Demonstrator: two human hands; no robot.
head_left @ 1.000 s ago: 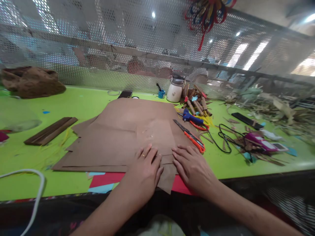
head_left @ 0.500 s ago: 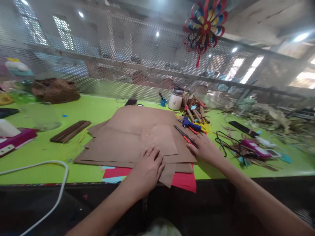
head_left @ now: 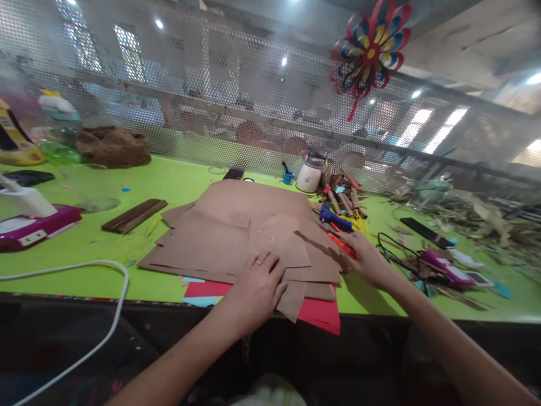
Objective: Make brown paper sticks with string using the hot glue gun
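Observation:
My left hand (head_left: 262, 287) lies palm down, fingers stretched out, on a small brown paper piece (head_left: 291, 248) on top of a stack of larger brown paper sheets (head_left: 203, 242). At the stack's right edge, my right hand (head_left: 369, 259) is closed on the orange-red handle of a pair of scissors (head_left: 341, 245). Their blades point left over the paper and are blurred. Just behind them lies a blue glue gun (head_left: 333, 217). Red paper (head_left: 319, 316) and light blue paper stick out under the stack's front edge.
Dark brown strips (head_left: 134, 215), a clear cup (head_left: 99, 194) and a purple power strip (head_left: 46, 228) are on the left. Behind the stack stand a white jar (head_left: 310, 173) and rolled brown pieces (head_left: 344, 194). A black cable and scraps lie right. A white cable (head_left: 122, 287) hangs over the front edge.
My right hand has taken hold of the scissors by the handle and raised it a little off the paper. My left hand stays on the paper. The camera view has shifted slightly.

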